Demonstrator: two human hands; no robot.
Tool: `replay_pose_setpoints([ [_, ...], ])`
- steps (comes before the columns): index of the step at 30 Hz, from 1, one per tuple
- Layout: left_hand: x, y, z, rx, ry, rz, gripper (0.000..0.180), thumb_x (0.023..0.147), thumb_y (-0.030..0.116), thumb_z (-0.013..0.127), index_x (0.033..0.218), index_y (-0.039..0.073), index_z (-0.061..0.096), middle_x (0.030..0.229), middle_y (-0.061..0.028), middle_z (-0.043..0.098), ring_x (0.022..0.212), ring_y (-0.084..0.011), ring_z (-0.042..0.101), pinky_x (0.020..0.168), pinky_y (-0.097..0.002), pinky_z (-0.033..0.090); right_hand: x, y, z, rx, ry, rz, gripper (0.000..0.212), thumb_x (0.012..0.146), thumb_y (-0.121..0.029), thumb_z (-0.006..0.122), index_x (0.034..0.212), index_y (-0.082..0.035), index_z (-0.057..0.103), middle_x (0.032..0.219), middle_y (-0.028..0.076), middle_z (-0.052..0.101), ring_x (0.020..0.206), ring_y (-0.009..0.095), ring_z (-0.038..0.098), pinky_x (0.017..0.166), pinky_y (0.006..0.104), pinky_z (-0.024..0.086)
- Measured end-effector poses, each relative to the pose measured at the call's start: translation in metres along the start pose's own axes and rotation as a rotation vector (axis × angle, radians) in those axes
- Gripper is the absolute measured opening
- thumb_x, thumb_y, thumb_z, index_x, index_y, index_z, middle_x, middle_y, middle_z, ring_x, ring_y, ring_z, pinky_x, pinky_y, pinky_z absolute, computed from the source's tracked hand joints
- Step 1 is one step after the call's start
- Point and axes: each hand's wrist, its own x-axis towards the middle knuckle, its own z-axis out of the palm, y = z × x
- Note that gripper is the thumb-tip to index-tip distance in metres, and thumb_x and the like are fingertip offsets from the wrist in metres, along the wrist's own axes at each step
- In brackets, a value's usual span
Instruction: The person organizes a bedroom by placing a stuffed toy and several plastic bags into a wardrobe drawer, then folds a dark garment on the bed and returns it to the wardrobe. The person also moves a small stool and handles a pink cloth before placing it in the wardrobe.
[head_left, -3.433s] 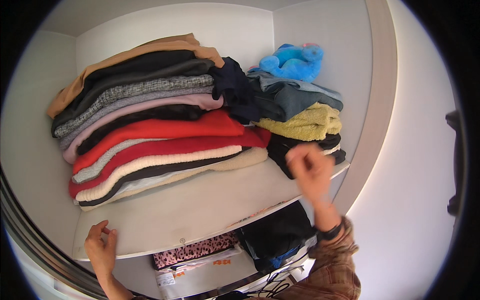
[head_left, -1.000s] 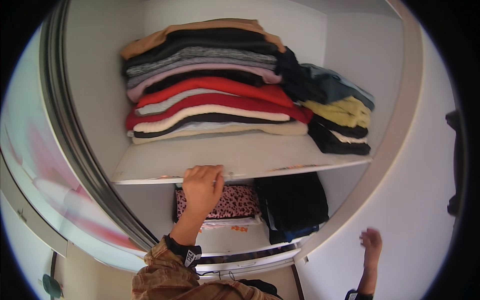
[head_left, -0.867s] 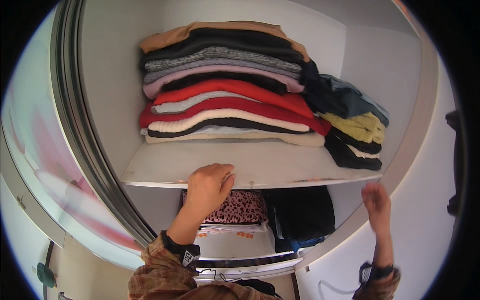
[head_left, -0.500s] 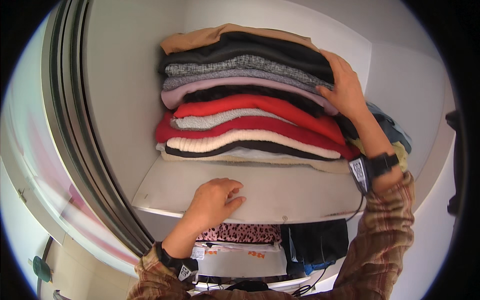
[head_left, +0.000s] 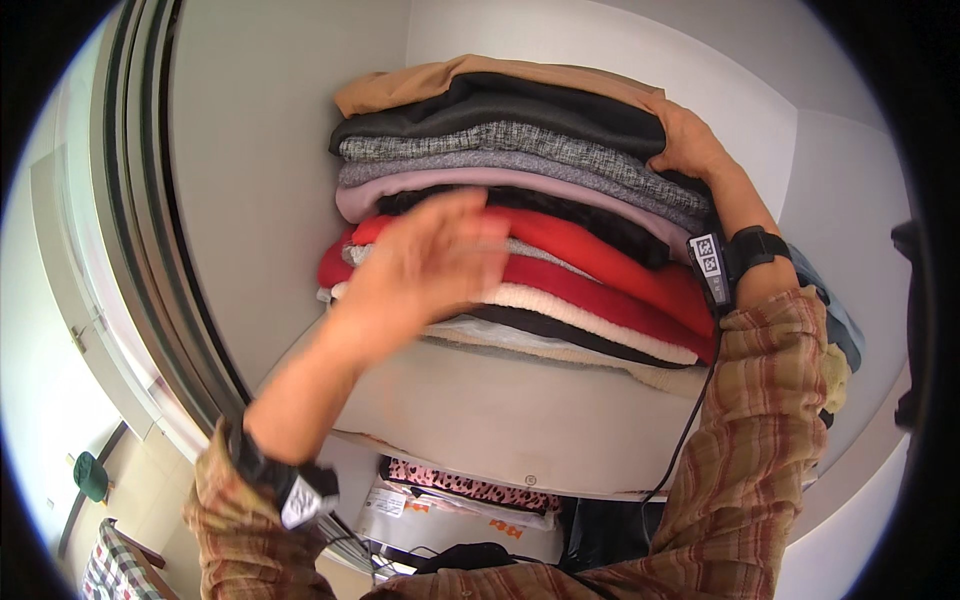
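Note:
A tall stack of folded clothes stands on the cupboard shelf (head_left: 450,400). At its top lie a tan garment (head_left: 540,78) and a dark grey garment (head_left: 560,112). My right hand (head_left: 690,143) is closed round the right end of these upper layers, with its thumb low on the dark garment's edge; the other fingertips are hidden. My left hand (head_left: 430,260), blurred by motion, is held up before the middle of the stack. Its fingers look stretched out with nothing in them. Behind it are red garments (head_left: 590,258) and a mauve one (head_left: 360,200).
Blue-grey cloth (head_left: 835,310) and a yellow piece (head_left: 836,375) lie right of the stack. Below the shelf are a pink leopard-print cloth (head_left: 480,485) and a black item (head_left: 605,530). Sliding-door tracks (head_left: 140,180) run down the left. A cable (head_left: 685,430) hangs from my right wrist device.
My left hand has risen from the shelf's front to before the stack. My right hand has closed on the upper layers' right end. The view has shifted slightly.

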Motion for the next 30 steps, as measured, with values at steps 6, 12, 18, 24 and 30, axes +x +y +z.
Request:
replay_pose_setpoints([
  [6,0.166,-0.014,0.017,-0.366,0.082,-0.161,0.071,0.086,0.023,0.06,0.132,-0.015,0.02,0.134,-0.0322,0.03,0.123,-0.0389,0.038,0.103,-0.0427,0.037,0.01,0.011,0.008,-0.056,0.112,0.093,0.041,0.071,-0.006,0.061,0.111,-0.018,0.062,0.097,0.018,0.063,0.091,0.036,0.059,0.082,0.0415,0.047],
  [12,0.219,-0.026,0.013,-0.85,0.312,-0.072,0.08,0.083,0.035,0.063,0.135,-0.008,0.019,0.137,-0.0316,0.023,0.125,-0.0449,0.032,0.103,-0.0544,0.031,0.021,0.007,-0.006,-0.104,0.257,0.194,0.048,0.071,0.001,0.057,0.116,-0.015,0.059,0.101,0.016,0.063,0.093,0.035,0.059,0.083,0.0407,0.048],
  [18,0.237,-0.013,-0.056,-0.818,0.587,0.067,0.048,0.086,0.027,0.059,0.125,0.005,0.043,0.132,-0.0181,0.041,0.124,-0.0366,0.038,0.101,-0.0599,0.029,-0.011,-0.01,-0.004,-0.15,0.206,0.071,0.056,0.068,0.0,0.063,0.121,-0.017,0.054,0.105,0.014,0.061,0.095,0.034,0.058,0.083,0.0412,0.048],
  [24,0.261,-0.048,-0.092,-0.811,0.767,0.098,0.022,0.083,0.001,0.052,0.105,-0.002,0.054,0.111,-0.0185,0.055,0.099,-0.0343,0.057,0.086,-0.0538,0.047,-0.037,-0.004,0.017,-0.127,0.188,-0.035,0.066,0.06,-0.002,0.071,0.122,-0.013,0.051,0.114,0.013,0.057,0.101,0.032,0.054,0.087,0.0392,0.045],
  [30,0.258,-0.055,-0.086,-0.583,0.686,0.325,0.029,0.077,-0.002,0.056,0.106,0.001,0.052,0.102,-0.0159,0.057,0.092,-0.033,0.059,0.08,-0.0522,0.05,-0.046,-0.029,0.015,-0.307,0.576,-0.174,0.036,0.065,-0.014,0.07,0.099,-0.008,0.061,0.094,0.01,0.058,0.089,0.025,0.056,0.077,0.0355,0.043],
])
